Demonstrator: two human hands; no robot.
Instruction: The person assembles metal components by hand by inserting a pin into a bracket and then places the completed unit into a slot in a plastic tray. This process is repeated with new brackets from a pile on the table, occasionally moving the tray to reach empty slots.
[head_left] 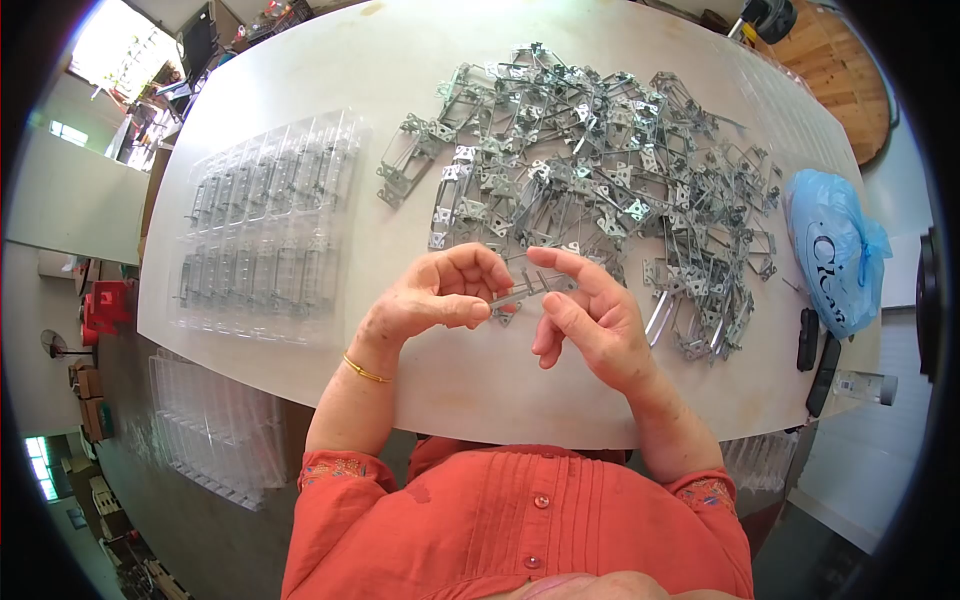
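Note:
My left hand (437, 288) pinches one end of a small metal bracket (522, 292) with thin rods between thumb and fingers. The bracket's free end points to the right, toward my right hand (597, 322). That hand's index finger and thumb are spread apart around the bracket's right end, fingertips close to it. Just beyond both hands lies a large heap of similar metal brackets (560, 180) with flat plates and rods. To the left, a clear plastic tray (345, 165) holds two rows of these brackets.
All this stands on a pale table (400, 45). A blue plastic bag (835, 250) sits at the right edge, near a dark case (808, 340) and a clear bottle (866, 387). More clear trays (215, 430) are stacked below the table's left edge.

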